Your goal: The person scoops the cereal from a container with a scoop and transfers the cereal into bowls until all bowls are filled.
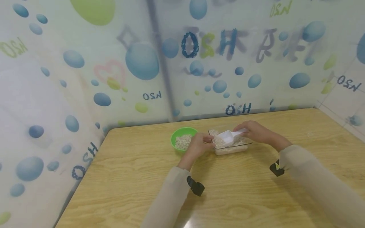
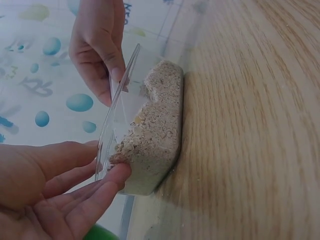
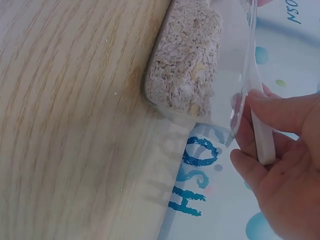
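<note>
A clear rectangular container of pale flakes, which look like oats, stands on the wooden table. My left hand grips its left end, thumb near the rim and fingertips against the outer wall in the left wrist view. My right hand holds a white scoop by its handle, thumb on one side and fingers curled round the other. The scoop's head lies inside the container, over the flakes. Left of the container, partly behind my left hand, is a green bowl with similar flakes.
The table meets a patterned wall covering with blue and green spots close behind the container and bowl. Dark wrist devices sit at both of my sleeves. A few loose crumbs lie on the table beside the container.
</note>
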The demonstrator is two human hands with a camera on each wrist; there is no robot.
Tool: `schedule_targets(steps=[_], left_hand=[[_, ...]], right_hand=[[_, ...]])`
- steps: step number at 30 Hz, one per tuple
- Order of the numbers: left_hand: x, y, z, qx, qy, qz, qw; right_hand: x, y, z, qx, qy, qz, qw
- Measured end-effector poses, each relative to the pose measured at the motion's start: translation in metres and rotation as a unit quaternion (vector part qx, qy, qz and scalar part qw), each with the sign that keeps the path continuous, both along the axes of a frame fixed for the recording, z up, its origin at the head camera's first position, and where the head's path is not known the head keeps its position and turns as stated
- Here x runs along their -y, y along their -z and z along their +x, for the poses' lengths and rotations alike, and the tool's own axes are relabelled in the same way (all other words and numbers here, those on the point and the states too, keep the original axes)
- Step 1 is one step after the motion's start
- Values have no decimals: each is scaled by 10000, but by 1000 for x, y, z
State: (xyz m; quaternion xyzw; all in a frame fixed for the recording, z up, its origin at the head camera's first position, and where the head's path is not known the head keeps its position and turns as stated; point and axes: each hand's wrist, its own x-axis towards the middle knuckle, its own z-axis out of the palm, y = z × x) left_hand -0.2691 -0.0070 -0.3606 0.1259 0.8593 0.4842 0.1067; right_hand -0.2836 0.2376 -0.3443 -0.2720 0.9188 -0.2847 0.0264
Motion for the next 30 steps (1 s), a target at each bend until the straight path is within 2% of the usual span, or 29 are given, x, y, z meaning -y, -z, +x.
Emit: schedule_targets(steps=[14,21,30], left_hand=[[1,3,-1,-41,6,39,10000],[1,1,0,-8,-91,-62,9999],[0,0,2,-11,-97,44,9999]], right_hand=[[-9,8,1,205,173,-404,9988],[-13,8,1,253,178,-566,9979],[-15,7,4,261,230,-634,9974]])
